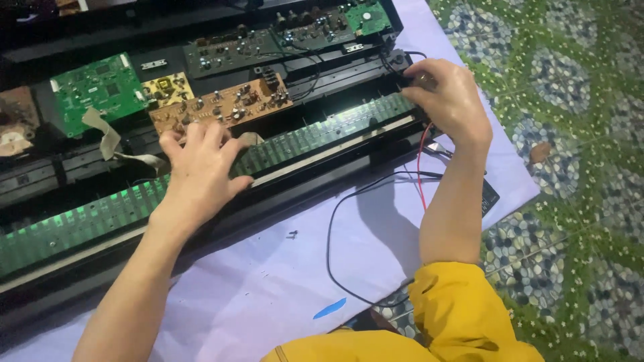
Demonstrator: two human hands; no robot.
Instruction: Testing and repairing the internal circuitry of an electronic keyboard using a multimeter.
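- The left hand point(198, 171) lies flat, fingers spread, on the opened keyboard chassis point(221, 201), its fingertips touching the near edge of the brown circuit board point(221, 104) and its palm over the long green contact strip point(282, 144); it holds nothing and only presses down
- The right hand point(446, 97) is at the far right end of the chassis, its grip curled and pressed together around some small part at the black frame's corner; I cannot tell what it pinches, since the fingers hide it
- To do this well, in my judgement, the flat hand should steady the chassis without leaning on the brown board's components, while the right hand works slowly so the thin wires nearby are not tugged
- A red wire point(420, 157) and a black wire point(335, 228) run from under the right wrist toward the near side, so the forearm ought to stay off them
- A green circuit board point(97, 87) sits at the far left, a small yellow board point(166, 87) beside it, a dark board point(231, 50) farther back
- A loose screw point(292, 234) lies on the cloth near the chassis and could easily roll away
- The chassis rests on a pale lilac cloth point(268, 288) spread over a patterned green tiled floor point(577, 167); the person sits on the floor, a yellow sleeve point(456, 308) in view, with lighting bright on the right
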